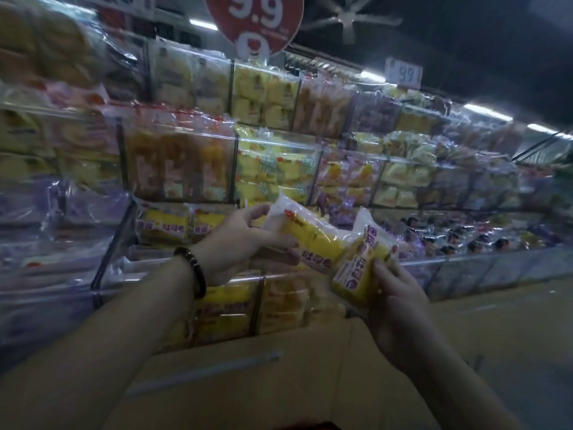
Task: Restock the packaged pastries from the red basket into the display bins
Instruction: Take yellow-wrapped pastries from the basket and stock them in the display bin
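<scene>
Yellow pastry packs, one gripped in each hand: left hand (235, 240) holds the upper pack (313, 235), right hand (393, 293) the lower pack (359, 268) (clear display bins (183, 169) behind).

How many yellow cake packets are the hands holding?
2. The left hand holds one packet; the right hand holds the other packet, lower and to its right. A third could be hidden behind them.

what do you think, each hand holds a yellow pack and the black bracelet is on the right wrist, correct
No, the head view shows the bracelet on the left wrist. Each hand does hold a yellow pack: left hand the upper pack, right hand the lower pack.
</scene>
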### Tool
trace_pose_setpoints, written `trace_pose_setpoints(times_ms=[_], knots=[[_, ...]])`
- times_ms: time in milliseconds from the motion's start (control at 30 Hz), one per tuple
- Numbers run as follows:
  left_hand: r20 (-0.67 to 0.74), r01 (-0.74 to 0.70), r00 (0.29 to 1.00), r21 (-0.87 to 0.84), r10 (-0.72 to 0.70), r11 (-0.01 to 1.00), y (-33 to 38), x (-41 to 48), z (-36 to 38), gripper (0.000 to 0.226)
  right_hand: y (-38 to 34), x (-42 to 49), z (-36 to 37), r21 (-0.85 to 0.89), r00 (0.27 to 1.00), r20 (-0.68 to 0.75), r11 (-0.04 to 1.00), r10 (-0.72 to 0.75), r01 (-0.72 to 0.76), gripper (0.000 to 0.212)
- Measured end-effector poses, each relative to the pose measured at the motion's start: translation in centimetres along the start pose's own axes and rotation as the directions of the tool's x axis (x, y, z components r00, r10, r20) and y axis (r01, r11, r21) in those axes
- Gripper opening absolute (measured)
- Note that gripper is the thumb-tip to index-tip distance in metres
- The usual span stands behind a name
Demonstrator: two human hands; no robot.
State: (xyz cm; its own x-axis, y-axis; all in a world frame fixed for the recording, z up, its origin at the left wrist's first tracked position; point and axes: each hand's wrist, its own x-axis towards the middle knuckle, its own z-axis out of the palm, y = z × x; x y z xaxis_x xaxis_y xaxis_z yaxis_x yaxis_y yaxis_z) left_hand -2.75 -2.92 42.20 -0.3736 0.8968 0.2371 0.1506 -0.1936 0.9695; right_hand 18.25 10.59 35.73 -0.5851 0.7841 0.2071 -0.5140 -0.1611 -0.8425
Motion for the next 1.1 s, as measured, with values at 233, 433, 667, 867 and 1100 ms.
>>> trace_pose_setpoints(times_ms=[233, 433, 667, 867, 1100], knots=[[-0.025, -0.089, 0.994, 0.437, 0.111, 0.895, 2.3, 4.8, -3.4, 0.031, -2.5, 7.0, 3.0, -0.083, 0.998, 0.043, 0.995, -0.048, 0.052, 0.028], [-0.077, -0.09, 0.979, 0.664, 0.187, 0.742, 3.2, 5.4, -8.3, 0.059, -0.6, 10.5, 6.9, -0.111, 0.998, 0.063, 0.994, -0.011, 0.018, 0.029], [-0.08, -0.018, 0.974, 0.903, 0.21, 0.429, 5.7, 3.3, -18.4, 0.051, 4.2, 12.7, 16.8, -0.182, 0.98, 0.187, 0.983, 0.06, -0.025, 0.039], [-0.107, 0.052, 0.985, 0.93, 0.132, 0.365, 2.4, 3.9, -24.8, 0.055, 8.4, 14.3, 22.7, -0.476, 0.98, 0.198, 0.873, -0.014, 0.109, 0.053], [-0.172, 0.161, 0.978, 0.982, 0.118, 0.096, 0.0, 3.4, -26.0, 0.04, 10.6, 15.8, 23.2, -0.804, 0.832, 0.552, 0.226, -0.063, 0.55, 0.025]])
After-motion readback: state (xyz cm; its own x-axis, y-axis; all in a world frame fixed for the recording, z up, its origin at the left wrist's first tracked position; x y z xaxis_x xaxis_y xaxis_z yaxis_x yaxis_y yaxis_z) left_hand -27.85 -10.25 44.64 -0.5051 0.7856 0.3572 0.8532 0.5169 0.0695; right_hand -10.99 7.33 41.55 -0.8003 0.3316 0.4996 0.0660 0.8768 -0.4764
